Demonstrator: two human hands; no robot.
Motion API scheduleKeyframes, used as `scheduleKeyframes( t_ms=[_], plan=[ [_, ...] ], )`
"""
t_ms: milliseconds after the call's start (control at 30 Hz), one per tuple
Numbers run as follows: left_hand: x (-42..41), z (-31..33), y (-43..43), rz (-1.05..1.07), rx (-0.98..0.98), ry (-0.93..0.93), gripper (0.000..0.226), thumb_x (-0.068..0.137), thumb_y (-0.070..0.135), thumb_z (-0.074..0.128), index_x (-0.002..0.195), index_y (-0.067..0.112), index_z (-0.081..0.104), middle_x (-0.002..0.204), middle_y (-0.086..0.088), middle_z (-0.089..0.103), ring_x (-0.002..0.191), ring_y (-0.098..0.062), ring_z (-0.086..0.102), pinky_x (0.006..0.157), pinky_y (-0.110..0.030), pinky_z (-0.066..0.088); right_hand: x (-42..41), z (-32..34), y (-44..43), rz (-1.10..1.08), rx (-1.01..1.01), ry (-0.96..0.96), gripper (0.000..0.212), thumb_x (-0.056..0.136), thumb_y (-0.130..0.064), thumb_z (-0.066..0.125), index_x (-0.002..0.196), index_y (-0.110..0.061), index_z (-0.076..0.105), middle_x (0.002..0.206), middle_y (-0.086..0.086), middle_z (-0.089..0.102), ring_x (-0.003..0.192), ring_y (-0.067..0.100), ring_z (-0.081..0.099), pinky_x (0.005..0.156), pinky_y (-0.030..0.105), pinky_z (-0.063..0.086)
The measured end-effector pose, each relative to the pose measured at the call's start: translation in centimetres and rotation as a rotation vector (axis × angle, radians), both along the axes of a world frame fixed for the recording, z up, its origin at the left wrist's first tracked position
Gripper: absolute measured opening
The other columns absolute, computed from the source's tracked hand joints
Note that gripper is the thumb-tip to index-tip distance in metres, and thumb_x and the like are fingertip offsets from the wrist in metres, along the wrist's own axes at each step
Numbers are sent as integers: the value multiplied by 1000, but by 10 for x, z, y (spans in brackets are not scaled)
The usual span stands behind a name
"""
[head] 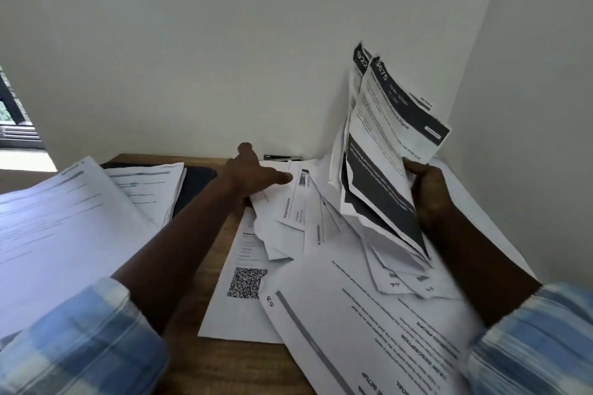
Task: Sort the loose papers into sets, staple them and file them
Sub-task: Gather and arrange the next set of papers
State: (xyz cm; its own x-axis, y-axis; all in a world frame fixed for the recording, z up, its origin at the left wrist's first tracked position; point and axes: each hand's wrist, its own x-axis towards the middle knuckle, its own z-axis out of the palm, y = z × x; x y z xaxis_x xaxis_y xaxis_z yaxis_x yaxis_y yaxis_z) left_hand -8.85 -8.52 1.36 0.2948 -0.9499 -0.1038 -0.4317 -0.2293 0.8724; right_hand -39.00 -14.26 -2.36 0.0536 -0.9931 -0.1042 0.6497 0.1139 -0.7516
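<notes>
My right hand (428, 192) grips a bundle of papers with dark headers (385, 151) and holds it upright near the right wall. Stretched out over the loose paper heap (298, 212) at mid-table, my left hand (253, 171) has its fingers spread, fingertips on the top sheets, and holds nothing. A metal stapler (282, 157) lies against the back wall just beyond that hand. More loose sheets, one with a QR code (247, 282), spread toward me. Two stacked sets (64, 218) (150, 189) lie at the left.
A dark folder or pad (195, 183) lies under the left stacks near the back. The wooden table (224, 362) sits in a corner, with walls behind and to the right. A window shows at the far left.
</notes>
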Motion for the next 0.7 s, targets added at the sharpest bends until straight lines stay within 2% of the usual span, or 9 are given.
scheduleKeyframes(
  t_ms=[67,100,167,267,333,433,500,600,700],
  plan=[
    [-5,-7,8,64,-31,122,117,71,26,96,156,19,17,141,-15,50,115,-34,62,84,-51,61,-2,-2,0,53,4,-6,80,68,-16,82,144,-10,58,145,15,60,128,36,61,110,51,47],
    [-8,-9,13,73,-29,211,109,71,20,96,153,15,24,134,-13,55,108,-31,65,73,-46,62,-1,-2,1,53,14,-14,81,68,-18,82,145,-10,57,145,14,59,125,34,63,106,48,51],
    [-12,-10,22,25,-5,276,82,69,12,96,136,11,49,120,-10,67,96,-25,70,57,-35,61,0,1,6,27,32,2,55,90,-20,63,143,-6,58,132,14,66,99,29,73,79,36,62],
    [-14,-9,33,-118,87,285,53,71,7,93,119,11,70,109,-8,78,96,-26,76,81,-40,64,0,3,9,-8,38,-21,43,101,-18,51,141,-5,59,110,11,70,72,23,75,56,28,60],
    [-12,-7,35,-128,34,201,52,70,0,91,117,10,71,109,-8,78,97,-26,75,86,-41,62,3,5,15,-24,20,-20,42,100,-18,51,139,-4,60,105,10,70,66,22,74,52,26,57],
    [5,5,29,-91,-80,-88,59,66,-2,93,120,6,69,110,-8,74,93,-22,70,75,-27,57,5,3,18,-3,37,-10,45,101,-20,51,142,-3,59,96,10,72,62,22,73,48,26,56],
    [26,13,22,-6,-76,-304,72,64,6,95,129,7,65,123,-13,68,105,-28,64,84,-31,52,9,5,22,57,55,-23,38,103,-21,47,132,-3,63,85,10,74,60,23,73,46,26,56],
    [52,19,21,96,-20,-502,91,63,19,96,143,18,54,139,-13,60,126,-34,56,101,-39,48,18,13,24,35,17,-24,31,99,-15,48,121,-5,68,93,12,78,76,28,76,62,37,64],
    [56,12,21,84,-84,-505,104,68,15,92,155,26,36,139,-15,58,126,-39,55,100,-40,46,16,14,15,-55,-28,-51,53,81,-12,60,134,-6,65,128,16,70,114,35,69,104,47,53]
  ],
)
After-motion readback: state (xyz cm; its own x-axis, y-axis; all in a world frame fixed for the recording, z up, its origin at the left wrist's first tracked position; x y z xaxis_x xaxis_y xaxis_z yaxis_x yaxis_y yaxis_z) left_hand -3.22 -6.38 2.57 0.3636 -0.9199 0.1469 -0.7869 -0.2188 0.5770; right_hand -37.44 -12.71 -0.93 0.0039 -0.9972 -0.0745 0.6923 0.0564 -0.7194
